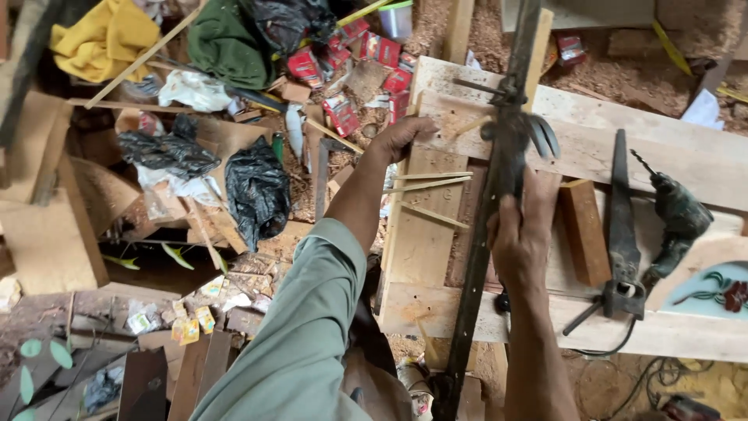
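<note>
My left hand (403, 134) grips the left edge of a pale wooden frame (475, 93) near its upper corner. My right hand (523, 234) lies on a long dark metal bar clamp (499, 187) that runs across the frame from top to bottom, fingers wrapped on the bar. The clamp's forked head (538, 132) sits on the upper rail. Thin wooden slivers (428, 185) lie on the frame between my hands. A short brown wood block (584, 232) rests just right of my right hand.
A dark hand saw (621, 226) and a green power drill (679, 222) with its cable lie on the frame at the right. Left of the frame the ground holds black plastic bags (257, 191), red packets (343, 113), cloths, wood scraps and sawdust.
</note>
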